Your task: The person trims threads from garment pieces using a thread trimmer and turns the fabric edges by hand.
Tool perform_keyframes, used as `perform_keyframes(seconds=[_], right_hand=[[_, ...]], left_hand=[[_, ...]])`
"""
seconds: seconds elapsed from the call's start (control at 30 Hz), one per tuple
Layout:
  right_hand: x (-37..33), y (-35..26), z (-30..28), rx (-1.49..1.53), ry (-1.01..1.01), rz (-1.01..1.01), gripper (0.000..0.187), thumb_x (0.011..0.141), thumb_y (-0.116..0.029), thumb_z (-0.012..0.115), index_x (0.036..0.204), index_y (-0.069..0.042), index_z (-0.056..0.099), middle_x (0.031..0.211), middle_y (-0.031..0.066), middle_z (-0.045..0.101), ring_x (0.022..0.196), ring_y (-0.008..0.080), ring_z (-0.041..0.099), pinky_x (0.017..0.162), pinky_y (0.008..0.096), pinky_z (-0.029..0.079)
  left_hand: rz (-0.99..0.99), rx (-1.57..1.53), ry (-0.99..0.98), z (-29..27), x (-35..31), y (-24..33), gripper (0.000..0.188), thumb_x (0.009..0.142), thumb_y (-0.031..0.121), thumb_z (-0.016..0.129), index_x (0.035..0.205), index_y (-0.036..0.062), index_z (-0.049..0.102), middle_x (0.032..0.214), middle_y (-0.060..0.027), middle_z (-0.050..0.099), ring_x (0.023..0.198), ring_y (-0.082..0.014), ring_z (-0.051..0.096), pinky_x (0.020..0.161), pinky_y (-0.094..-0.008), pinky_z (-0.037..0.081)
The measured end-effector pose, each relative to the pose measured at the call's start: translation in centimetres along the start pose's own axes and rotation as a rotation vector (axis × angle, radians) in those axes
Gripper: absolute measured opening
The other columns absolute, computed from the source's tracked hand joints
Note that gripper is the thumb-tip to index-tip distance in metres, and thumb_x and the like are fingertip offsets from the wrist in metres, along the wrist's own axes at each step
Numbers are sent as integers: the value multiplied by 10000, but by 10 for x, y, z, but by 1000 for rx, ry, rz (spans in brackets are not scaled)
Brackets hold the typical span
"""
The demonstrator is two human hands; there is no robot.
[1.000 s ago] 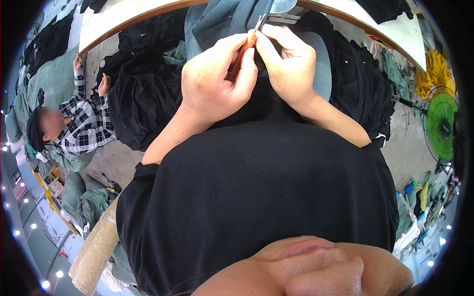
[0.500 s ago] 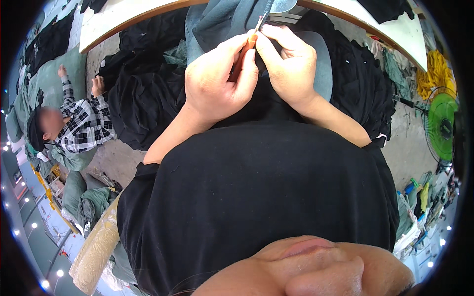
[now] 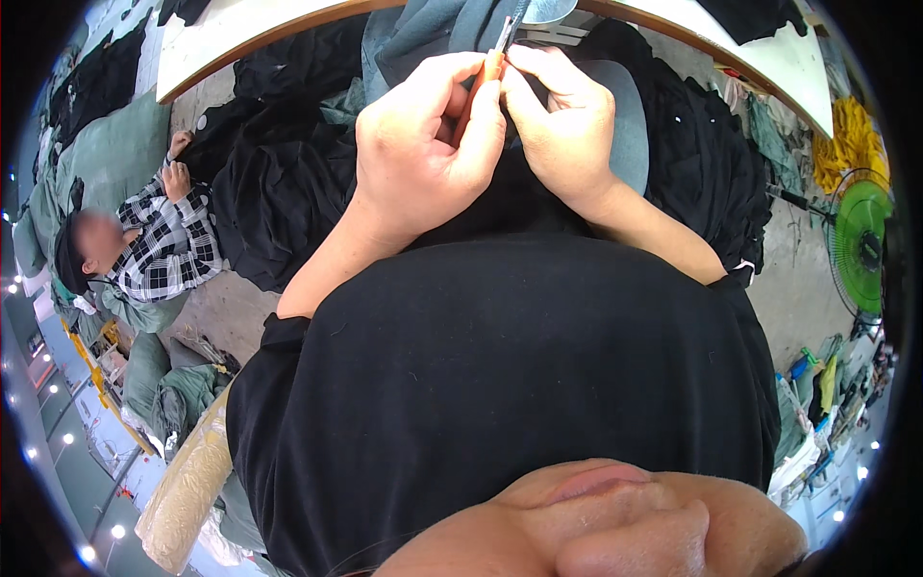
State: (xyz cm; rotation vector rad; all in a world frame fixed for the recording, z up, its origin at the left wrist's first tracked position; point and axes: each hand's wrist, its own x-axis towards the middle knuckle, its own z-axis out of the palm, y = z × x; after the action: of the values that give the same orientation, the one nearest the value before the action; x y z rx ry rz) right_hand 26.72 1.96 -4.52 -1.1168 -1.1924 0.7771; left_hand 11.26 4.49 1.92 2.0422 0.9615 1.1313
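One slim orange-handled tool (image 3: 494, 65) lies gripped by the left hand (image 3: 423, 139), I see, its long axis pointing away from the black-shirted chest (image 3: 519, 356), its metal tip (image 3: 504, 37) just beside the blue-grey cloth (image 3: 433, 43) that the right hand (image 3: 565, 120), close alongside, appears to pinch.

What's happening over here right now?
The person's left hand grips a slim orange-handled tool, possibly a seam ripper, its metal tip pointing away from their body. Close beside it, the right hand appears to pinch the edge of blue-grey fabric near a white table. Off to the left, a co-worker in a checked shirt has both hands near black cloth.
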Motion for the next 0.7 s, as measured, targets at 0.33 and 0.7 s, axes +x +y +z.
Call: perform_keyframes(seconds=[0.33,0.7], right_hand=[[4,-5,8,-12,6,-7,231,953,53,668,1180,78,700,1054,105,721,958,113,673,852,241,535],[-5,-11,9,-4,14,15,230,947,53,674,1174,77,704,1059,110,723,957,123,679,843,241,540]], left_hand=[[-178,-81,-73,-14,5,9,192,925,-10,706,1116,-24,698,676,21,621,552,23,524,502,-154,361],[-206,-136,-87,-13,-7,13,195,974,-41,658,1169,-46,646,798,1,678,661,23,563,576,-129,373]])
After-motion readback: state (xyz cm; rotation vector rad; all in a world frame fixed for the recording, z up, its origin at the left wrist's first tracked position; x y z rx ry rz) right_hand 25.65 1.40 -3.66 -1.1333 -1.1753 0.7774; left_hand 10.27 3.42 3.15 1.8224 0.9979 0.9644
